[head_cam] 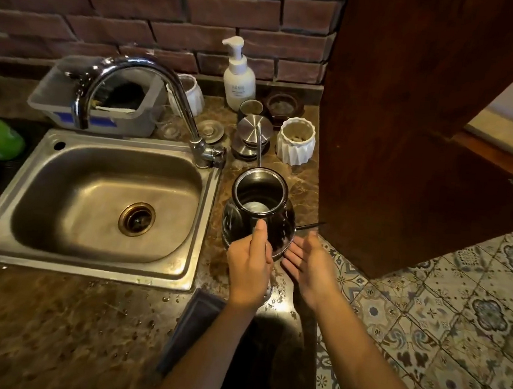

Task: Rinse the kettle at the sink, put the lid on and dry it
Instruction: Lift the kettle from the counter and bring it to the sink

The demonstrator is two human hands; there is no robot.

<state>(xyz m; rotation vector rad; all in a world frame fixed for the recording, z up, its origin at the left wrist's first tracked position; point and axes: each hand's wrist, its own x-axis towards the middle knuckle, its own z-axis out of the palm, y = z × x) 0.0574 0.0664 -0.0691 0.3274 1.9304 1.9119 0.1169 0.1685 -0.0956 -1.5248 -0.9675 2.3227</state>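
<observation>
Just beyond left hand (250, 264): kettle (258, 208), dark body, lidless, mouth open upward, standing on counter (49, 315) right of sink (98, 201). Left hand closed round kettle handle on near side, thumb laid up along it. Right hand (309, 263) flat and open, palm turned inward, fingers spread, holding nothing, just beside kettle base; contact with base not discernible. Farther beyond left hand, past kettle: thin curved spout (258, 146) rising toward steel lid (253, 126) lying on stacked discs. Right of lid: white ribbed cup (296, 141). Behind lid, against brick wall: white pump bottle (239, 76). Left of both hands: sink dry-looking, drain (136, 219) uncovered, chrome tap (152, 90) arched above, no water running.
</observation>
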